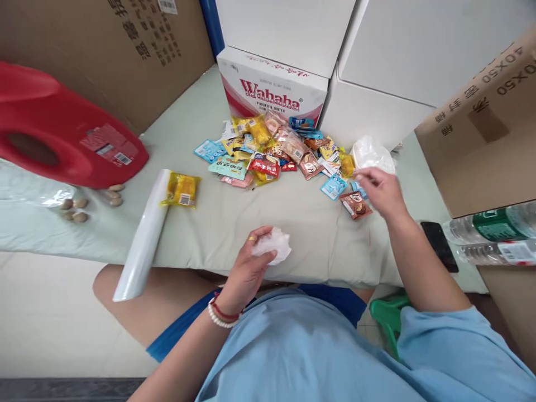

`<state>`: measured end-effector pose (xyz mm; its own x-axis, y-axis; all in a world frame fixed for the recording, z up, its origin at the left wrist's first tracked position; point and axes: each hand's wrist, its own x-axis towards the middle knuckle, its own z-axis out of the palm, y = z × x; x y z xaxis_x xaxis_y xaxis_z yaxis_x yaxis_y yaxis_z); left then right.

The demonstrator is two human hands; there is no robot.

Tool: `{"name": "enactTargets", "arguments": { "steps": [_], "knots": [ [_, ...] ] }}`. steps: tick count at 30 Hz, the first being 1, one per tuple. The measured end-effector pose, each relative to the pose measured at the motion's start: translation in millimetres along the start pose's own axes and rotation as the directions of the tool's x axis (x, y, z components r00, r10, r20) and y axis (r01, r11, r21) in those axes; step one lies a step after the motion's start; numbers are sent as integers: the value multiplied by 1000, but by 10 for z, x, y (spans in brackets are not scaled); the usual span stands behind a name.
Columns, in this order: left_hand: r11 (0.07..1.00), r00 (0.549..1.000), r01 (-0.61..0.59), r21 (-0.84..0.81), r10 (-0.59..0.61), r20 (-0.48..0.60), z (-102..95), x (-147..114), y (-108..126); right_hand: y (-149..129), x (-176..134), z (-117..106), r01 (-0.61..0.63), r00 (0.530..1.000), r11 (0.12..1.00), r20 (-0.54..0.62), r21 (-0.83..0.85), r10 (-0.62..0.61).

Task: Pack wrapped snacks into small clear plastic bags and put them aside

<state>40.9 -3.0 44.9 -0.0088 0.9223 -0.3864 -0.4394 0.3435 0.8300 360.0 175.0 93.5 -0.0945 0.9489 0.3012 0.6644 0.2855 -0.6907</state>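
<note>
My left hand (251,257) is closed on a crumpled, thin white wad (276,245), tissue or thin plastic, above the table's near edge. At the right end of a heap of snack packets (268,148), my right hand (381,190) has its thumb and fingers pinched together. The fingertips are beside a small yellow packet (347,163); what they pinch, if anything, is too small to make out. Behind that hand lies a bunched white plastic bag (372,155). A brown packet (355,205) and a blue packet (334,186) lie just left of the hand.
A rolled white sheet (144,234) juts over the front edge, with a yellow snack packet (183,190) touching it. A red jug (67,128) and several nuts (79,216) are left. A Wahaha carton (272,89) stands behind. At right are a phone (439,245) and bottles (498,224).
</note>
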Motion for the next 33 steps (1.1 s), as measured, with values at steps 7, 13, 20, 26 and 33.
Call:
{"name": "enactTargets", "arguments": {
  "steps": [7,13,20,26,33],
  "knots": [
    [950,979,-135,283,84,184,86,74,-55,-840,-1026,778,14,811,871,504,491,-297],
    [976,1000,-4,216,-3,30,-80,62,-112,-570,-1064,852,-368,921,736,330,568,206],
    [982,978,108,155,-77,-194,-393,-78,-60,242,-178,29,-185,883,933,-365,309,296],
    [990,910,136,18,-118,-398,-624,-251,-10,819,818,-394,-332,919,804,-361,-493,158],
    [972,885,236,14,-209,-417,-601,-306,-62,1030,1103,89,-293,898,725,82,-624,433]
  ]
}}
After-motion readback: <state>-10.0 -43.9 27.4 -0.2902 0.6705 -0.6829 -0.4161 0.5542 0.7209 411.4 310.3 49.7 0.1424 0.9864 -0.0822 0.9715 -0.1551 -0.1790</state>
